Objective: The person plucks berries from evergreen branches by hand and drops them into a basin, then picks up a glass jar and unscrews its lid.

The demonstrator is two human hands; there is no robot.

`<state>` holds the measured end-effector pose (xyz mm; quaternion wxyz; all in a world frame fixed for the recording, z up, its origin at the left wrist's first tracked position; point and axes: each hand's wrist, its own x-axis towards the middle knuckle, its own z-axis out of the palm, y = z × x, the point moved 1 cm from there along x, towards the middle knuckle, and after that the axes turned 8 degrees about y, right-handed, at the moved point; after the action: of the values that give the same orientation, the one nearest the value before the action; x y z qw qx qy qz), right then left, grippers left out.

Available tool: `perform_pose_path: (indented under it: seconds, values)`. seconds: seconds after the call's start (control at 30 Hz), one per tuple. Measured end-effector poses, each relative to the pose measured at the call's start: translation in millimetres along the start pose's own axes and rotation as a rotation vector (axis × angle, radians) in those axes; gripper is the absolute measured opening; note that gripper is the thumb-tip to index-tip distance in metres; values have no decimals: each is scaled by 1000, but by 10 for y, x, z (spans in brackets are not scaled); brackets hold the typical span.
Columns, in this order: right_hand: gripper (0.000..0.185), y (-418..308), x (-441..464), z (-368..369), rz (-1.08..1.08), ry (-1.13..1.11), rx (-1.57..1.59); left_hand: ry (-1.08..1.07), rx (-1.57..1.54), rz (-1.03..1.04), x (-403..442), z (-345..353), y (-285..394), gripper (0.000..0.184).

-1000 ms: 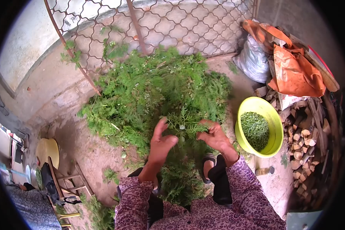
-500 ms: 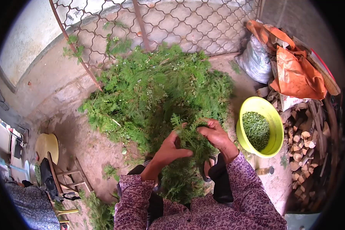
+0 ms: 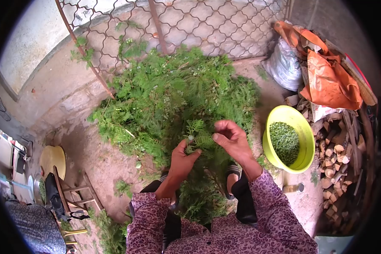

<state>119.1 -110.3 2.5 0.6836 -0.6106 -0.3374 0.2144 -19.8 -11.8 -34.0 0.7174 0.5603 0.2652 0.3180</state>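
Observation:
My left hand [image 3: 184, 163] pinches a green cypress sprig [image 3: 195, 131] between thumb and fingers, with a pale round berry [image 3: 191, 137] showing on it. Just right of the sprig is my right hand [image 3: 235, 142], its fingers curled and its thumb tip apart from the index finger. No object shows in that gap; the palm is hidden. Beyond both hands spreads a large heap of cypress branches [image 3: 156, 97] dotted with pale berries. A yellow-green basin [image 3: 302, 139] stands to the right, with many green berries [image 3: 283, 143] inside.
Split firewood [image 3: 336, 169] is stacked at the right, below an orange sack [image 3: 330, 80] and a white sack [image 3: 283, 65]. A metal lattice [image 3: 216, 25] leans at the back. A can [image 3: 294, 188] lies near the basin. At left are a wooden stool [image 3: 82, 192] and a straw hat [image 3: 53, 161].
My right hand has come off the sprig and moved slightly up, its thumb and index finger parting. My left hand has lowered a little and still grips the sprig.

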Motion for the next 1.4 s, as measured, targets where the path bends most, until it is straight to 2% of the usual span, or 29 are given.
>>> perform_pose_path:
  seconds: [0.07, 0.13, 0.2, 0.27, 0.43, 0.57, 0.63, 0.77, 0.83, 0.93, 0.97, 1.03, 1.07, 1.13, 1.17, 1.23, 1.37, 1.4]
  values:
    - [26, -211, -78, 41, -142, 9, 66, -15, 10, -49, -20, 2, 2, 27]
    - [24, -313, -133, 122, -274, -79, -119, -36, 26, -96, -27, 3, -47, 26]
    - [25, -253, -170, 195, -359, -151, -230, -41, 237, 98, -16, -3, -106, 23]
    - [25, -249, -169, 206, -414, -155, -315, -64, 230, 75, -35, 4, -77, 22]
    - [35, -222, -166, 157, -365, -65, -633, -70, 203, 37, -45, 8, -86, 20]
    - [33, -205, -168, 141, -323, -17, -617, -71, 204, -33, -54, 22, -59, 18]
    - [32, -151, -157, 123, -381, -63, -669, -68, 168, -71, -60, 15, -69, 18]
    - [31, -12, -107, 96, -323, -83, -497, -84, 149, -108, -84, 18, -15, 16]
    - [25, 40, -60, 51, -131, -37, -309, -73, 141, -143, -85, 20, 16, 15]
    - [21, 34, -39, 23, -19, -82, -240, -63, 101, -186, -88, 6, 13, 15]
    - [21, 12, -50, 33, -17, -80, -240, -87, 115, -144, -89, 5, 4, 15]
    - [17, -55, -70, 80, -233, -185, -364, -113, 130, -104, -94, 11, 6, 15]
    - [17, -55, -69, 78, -232, -184, -363, -109, 153, -84, -103, 25, 22, 14]
    - [15, -39, -64, 70, -98, -233, -388, -104, 178, -65, -104, 15, 23, 14]
    - [15, -18, -64, 70, -98, -234, -387, -120, 191, -74, -94, -6, 5, 16]
    - [15, 37, -64, 73, 55, -201, -135, -136, 205, -83, -91, -27, 12, 18]
    - [13, 0, -63, 54, 126, -248, -258, -166, 215, -111, -99, -25, 39, 16]
    - [12, 0, -78, 61, 45, -230, -330, -179, 235, -91, -102, -27, 39, 16]
